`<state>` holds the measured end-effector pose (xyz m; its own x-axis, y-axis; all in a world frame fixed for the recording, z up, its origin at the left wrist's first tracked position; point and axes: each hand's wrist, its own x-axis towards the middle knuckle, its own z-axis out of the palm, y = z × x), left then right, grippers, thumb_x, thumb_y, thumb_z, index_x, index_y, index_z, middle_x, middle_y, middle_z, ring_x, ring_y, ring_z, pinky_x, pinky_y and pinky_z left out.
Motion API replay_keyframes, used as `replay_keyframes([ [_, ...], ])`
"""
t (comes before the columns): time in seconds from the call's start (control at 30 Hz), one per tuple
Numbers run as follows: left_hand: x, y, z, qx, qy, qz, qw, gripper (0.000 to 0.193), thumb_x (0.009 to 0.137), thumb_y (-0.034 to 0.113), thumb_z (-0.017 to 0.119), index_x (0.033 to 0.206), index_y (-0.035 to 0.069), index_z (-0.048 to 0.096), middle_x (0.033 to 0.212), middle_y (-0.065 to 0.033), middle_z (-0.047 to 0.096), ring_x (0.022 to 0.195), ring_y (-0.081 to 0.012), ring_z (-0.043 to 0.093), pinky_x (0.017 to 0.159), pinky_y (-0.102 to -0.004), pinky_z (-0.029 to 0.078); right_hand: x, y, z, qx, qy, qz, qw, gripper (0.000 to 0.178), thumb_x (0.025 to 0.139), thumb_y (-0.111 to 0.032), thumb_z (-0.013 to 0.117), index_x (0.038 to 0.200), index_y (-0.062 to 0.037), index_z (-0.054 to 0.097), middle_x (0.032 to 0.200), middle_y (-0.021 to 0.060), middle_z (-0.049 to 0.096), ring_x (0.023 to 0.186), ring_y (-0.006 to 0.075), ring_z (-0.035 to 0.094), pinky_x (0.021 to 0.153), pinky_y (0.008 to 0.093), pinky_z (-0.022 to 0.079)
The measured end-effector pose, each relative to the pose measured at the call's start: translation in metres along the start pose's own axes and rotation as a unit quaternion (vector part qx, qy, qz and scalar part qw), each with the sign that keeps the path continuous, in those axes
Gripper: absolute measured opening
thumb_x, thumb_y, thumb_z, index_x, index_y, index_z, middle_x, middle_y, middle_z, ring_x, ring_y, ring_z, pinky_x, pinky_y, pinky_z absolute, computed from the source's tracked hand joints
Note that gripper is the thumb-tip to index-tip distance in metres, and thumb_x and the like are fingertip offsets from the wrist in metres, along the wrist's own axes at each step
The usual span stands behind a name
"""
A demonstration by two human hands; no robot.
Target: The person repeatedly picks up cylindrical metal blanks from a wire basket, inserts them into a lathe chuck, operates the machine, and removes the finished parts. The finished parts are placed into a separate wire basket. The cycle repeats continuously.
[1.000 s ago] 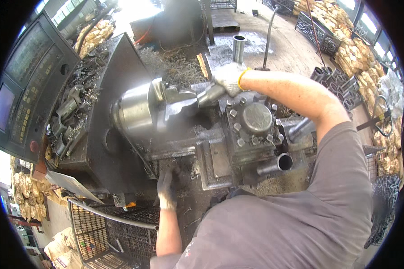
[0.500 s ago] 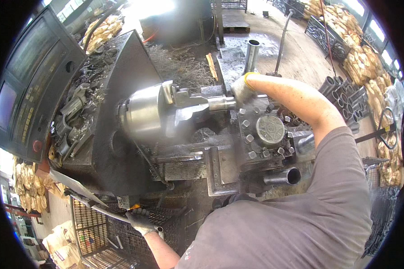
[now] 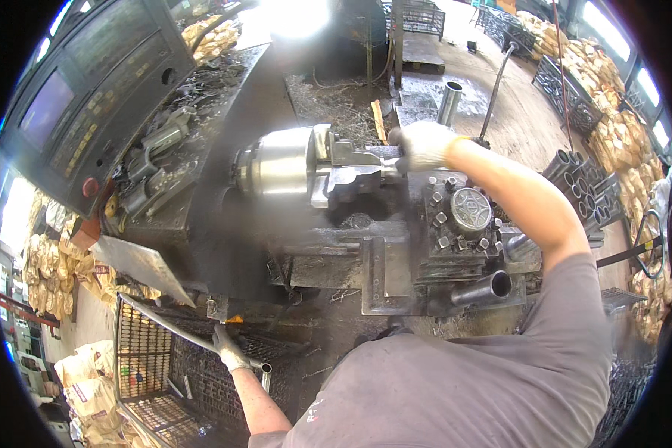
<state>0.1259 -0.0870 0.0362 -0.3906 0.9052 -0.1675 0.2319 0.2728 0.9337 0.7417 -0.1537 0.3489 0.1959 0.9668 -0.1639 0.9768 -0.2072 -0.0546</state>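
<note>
My right hand point(image 3: 428, 145), in a pale work glove with dark fingertips, is at the free end of a metal workpiece point(image 3: 355, 176) held in the shiny lathe chuck point(image 3: 284, 163). Its fingers are bent; what they grip, if anything, is hidden. Just in front of that hand is the square tool post point(image 3: 463, 216) with its round cap. Down at the left, my gloved left hand point(image 3: 230, 349) is by the rim of a wire basket point(image 3: 145, 310), below a small orange piece point(image 3: 235, 319). Its fingers look curled, but what is in them is hidden.
A steel tube point(image 3: 449, 103) stands upright behind the tool post, and another tube point(image 3: 481, 290) lies in front. Stacked tubes point(image 3: 575, 183) are at the right. The control panel point(image 3: 89, 104) stands at the left, above a slanted metal plate point(image 3: 143, 267). Metal shavings point(image 3: 336, 112) lie behind the chuck.
The whole view has shifted, so the machine appears farther right. My right hand's fingers now show beside the workpiece end. My left hand stays by the basket rim.
</note>
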Motion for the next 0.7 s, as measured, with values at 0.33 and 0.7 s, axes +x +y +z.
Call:
replay_keyframes([
  [0.33, -0.001, 0.367, 0.033, 0.225, 0.117, 0.622, 0.741, 0.044, 0.107, 0.022, 0.058, 0.145, 0.002, 0.061, 0.131, -0.0243, 0.073, 0.117, -0.0432, 0.072, 0.101, -0.0495, 0.057, -0.295, -0.044, 0.042, 0.389, 0.521, 0.147, 0.745, 0.034, 0.098, 0.002, 0.072, 0.132, 0.0052, 0.070, 0.106, 0.0081, 0.078, 0.092, 0.0128, 0.071, 0.086, 0.0279, 0.058],
  [0.7, 0.035, 0.415, 0.066, 0.198, 0.198, 0.686, 0.671, 0.053, 0.105, 0.035, 0.063, 0.150, 0.008, 0.058, 0.129, -0.0249, 0.073, 0.108, -0.0441, 0.075, 0.092, -0.0523, 0.060, -0.415, -0.018, 0.108, 0.373, 0.553, 0.316, 0.675, 0.026, 0.101, -0.006, 0.071, 0.125, 0.0044, 0.073, 0.101, 0.0071, 0.077, 0.089, 0.0122, 0.071, 0.079, 0.0260, 0.059],
])
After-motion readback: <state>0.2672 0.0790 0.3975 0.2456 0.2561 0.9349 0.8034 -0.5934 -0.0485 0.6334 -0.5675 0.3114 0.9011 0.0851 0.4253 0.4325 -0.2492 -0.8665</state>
